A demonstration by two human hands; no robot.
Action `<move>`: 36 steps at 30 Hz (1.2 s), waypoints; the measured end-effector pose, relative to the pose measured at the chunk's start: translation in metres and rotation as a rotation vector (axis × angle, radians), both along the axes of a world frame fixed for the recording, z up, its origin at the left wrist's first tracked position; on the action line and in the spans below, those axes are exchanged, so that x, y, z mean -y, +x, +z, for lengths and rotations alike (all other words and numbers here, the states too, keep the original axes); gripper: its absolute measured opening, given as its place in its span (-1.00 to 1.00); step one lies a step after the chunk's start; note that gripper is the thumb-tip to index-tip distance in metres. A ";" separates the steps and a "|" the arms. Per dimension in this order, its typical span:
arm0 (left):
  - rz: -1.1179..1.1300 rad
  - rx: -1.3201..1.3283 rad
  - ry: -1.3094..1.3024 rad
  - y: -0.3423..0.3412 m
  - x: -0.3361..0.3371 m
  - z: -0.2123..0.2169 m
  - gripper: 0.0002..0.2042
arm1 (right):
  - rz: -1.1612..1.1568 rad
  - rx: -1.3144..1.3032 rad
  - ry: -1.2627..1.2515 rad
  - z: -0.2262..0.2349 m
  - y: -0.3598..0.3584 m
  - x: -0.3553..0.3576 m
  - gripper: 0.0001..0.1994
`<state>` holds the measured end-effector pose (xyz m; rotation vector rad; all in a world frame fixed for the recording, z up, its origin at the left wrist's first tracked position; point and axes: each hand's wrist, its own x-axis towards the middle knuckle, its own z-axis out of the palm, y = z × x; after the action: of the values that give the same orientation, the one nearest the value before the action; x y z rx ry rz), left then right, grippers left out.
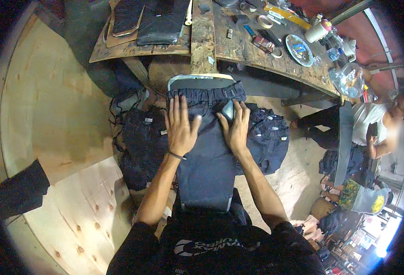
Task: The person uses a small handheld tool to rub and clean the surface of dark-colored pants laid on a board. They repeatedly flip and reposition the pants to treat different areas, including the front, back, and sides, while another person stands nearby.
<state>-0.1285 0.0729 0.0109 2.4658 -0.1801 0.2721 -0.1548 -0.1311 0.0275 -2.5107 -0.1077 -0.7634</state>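
Note:
Dark trousers (206, 165) with a gathered elastic waistband lie stretched lengthwise over a narrow board (202, 82), whose pale rim shows past the waistband. My left hand (182, 128) rests flat on the left side of the trousers below the waistband, fingers stretched out and holding nothing. On the right side, my right hand (237, 126) is closed round a small grey-green block (228, 111) pressed against the cloth. The block's exact kind cannot be made out. The trouser legs run toward my body, down to a hem near my shirt.
Dark garments with small white labels hang or lie in piles at left (140, 142) and right (268, 140). Ahead stands a worn wooden table (232, 50) with tape rolls, a plate (299, 50) and a thread cone (318, 31). Two other people are at the right. Plywood panels (69, 114) line the left.

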 end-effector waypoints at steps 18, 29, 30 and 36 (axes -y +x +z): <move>-0.820 -0.859 -0.037 0.080 0.009 -0.008 -0.52 | -0.113 -0.057 0.377 -0.048 0.064 0.008 -0.33; -0.167 -0.095 0.376 0.046 0.019 0.066 0.08 | -0.052 -0.085 0.297 -0.033 0.055 0.018 -0.35; -0.147 -0.146 0.361 0.047 0.025 0.059 0.11 | -0.064 -0.174 0.251 -0.036 0.063 0.020 -0.36; 0.034 -0.024 0.325 0.077 0.033 -0.016 0.47 | 0.014 -0.040 0.177 -0.027 0.071 0.016 -0.37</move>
<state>-0.0519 0.0396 -0.0046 2.7949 -0.1847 0.2433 -0.0836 -0.1467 0.0010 -2.3537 -0.0419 -0.6859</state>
